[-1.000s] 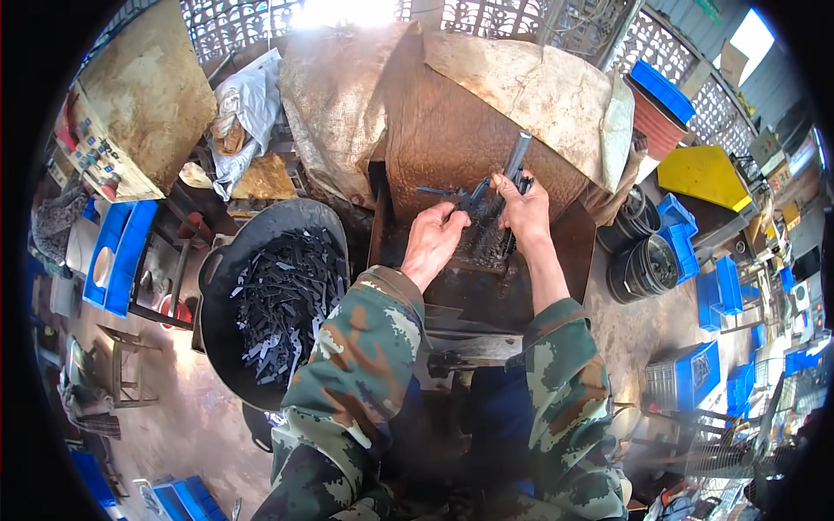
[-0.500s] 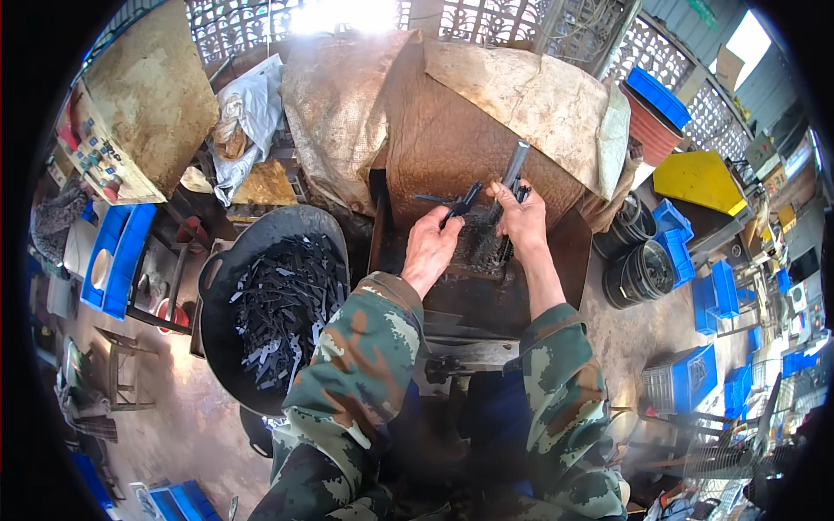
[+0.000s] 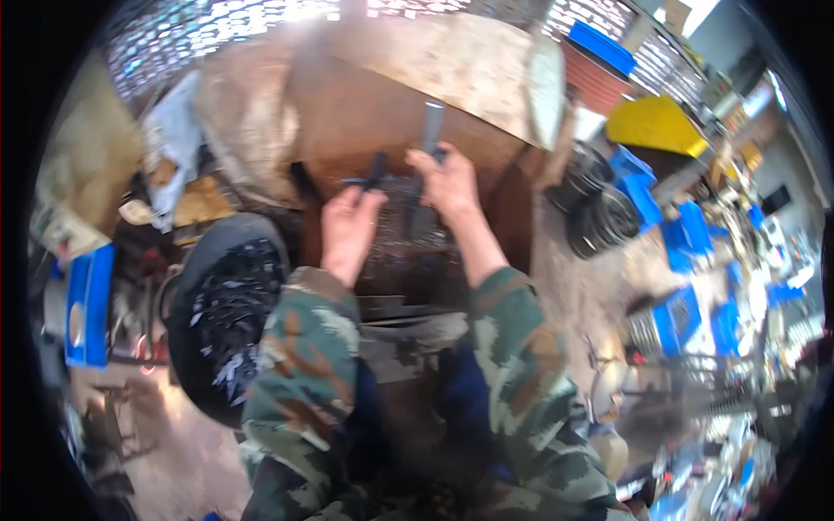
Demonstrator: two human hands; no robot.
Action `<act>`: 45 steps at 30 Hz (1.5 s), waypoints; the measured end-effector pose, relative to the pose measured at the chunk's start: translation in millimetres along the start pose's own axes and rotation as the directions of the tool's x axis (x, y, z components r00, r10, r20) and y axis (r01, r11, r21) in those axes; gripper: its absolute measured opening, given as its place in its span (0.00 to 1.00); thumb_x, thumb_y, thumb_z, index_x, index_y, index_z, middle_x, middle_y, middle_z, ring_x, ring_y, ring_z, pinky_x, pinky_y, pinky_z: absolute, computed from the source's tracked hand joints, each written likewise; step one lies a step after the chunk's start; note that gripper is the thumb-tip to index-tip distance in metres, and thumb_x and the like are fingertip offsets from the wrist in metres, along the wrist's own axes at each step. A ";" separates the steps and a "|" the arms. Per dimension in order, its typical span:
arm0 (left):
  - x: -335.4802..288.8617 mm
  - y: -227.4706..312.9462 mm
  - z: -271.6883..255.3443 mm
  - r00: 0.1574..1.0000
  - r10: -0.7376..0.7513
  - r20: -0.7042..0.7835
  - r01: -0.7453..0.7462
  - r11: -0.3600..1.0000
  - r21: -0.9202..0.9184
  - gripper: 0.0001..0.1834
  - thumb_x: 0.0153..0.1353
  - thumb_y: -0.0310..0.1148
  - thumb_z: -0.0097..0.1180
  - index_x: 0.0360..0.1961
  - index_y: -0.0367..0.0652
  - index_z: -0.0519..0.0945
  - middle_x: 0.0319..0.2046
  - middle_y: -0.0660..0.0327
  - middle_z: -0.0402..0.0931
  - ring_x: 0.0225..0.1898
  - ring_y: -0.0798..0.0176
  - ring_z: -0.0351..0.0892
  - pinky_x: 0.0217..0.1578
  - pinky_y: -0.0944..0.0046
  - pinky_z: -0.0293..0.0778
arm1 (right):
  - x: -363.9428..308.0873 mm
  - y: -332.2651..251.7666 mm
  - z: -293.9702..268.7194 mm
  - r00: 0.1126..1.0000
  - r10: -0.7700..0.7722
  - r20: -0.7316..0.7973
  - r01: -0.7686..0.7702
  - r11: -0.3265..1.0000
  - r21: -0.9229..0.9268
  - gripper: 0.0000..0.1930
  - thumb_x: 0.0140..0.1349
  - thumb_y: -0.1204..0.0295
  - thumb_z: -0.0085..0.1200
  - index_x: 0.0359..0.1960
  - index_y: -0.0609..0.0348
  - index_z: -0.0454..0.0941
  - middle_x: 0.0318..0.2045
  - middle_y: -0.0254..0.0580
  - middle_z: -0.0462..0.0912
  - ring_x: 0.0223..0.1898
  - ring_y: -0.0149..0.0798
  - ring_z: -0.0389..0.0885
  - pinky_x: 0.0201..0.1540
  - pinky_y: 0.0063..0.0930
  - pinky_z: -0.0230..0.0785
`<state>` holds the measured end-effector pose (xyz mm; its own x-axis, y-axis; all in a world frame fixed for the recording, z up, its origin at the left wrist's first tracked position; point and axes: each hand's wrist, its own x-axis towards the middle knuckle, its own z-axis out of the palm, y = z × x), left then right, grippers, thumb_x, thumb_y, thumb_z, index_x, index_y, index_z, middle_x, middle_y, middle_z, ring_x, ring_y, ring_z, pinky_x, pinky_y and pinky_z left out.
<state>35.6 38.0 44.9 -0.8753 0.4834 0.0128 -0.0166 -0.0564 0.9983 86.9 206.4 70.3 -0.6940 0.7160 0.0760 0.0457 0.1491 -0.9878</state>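
Both of my hands are over a brown work surface (image 3: 508,208), and the picture is smeared by motion. Between the fingers and thumb of my left hand (image 3: 349,230) are dark metal strips (image 3: 375,171), pointing up and away from me. My right hand (image 3: 452,184) is closed around a longer grey metal strip (image 3: 432,126), which stands up above the fist. A gap separates the two hands. Below them lies a dark, gritty patch with small bits on it. To the left, a black tub (image 3: 193,347) holds many loose dark metal strips (image 3: 239,304).
Stained sheeting (image 3: 452,65) hangs behind the work surface. Black buckets (image 3: 601,226) and blue bins (image 3: 678,317) stand on the right, near a yellow panel (image 3: 656,124). A blue crate (image 3: 89,304) is at the far left.
The whole view has swung, so the hands and surroundings sit further left in the picture. Both hands still hold their strips, with a somewhat wider gap between the strips.
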 end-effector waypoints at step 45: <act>26.9 -23.1 -7.4 0.994 -0.023 -0.105 0.011 0.994 -0.106 0.11 0.68 0.41 0.56 0.37 0.46 0.81 0.16 0.78 0.54 0.14 0.82 0.47 0.16 0.75 0.43 | -18.2 -10.3 18.6 0.960 -0.072 -0.271 0.034 0.989 -0.143 0.13 0.60 0.68 0.64 0.42 0.59 0.78 0.34 0.58 0.84 0.42 0.61 0.83 0.45 0.51 0.74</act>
<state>8.8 45.8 21.7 -0.9205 0.3903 -0.0160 -0.0778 -0.1432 0.9866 85.6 179.1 76.6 -0.4746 0.8615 0.1807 0.1245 0.2689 -0.9551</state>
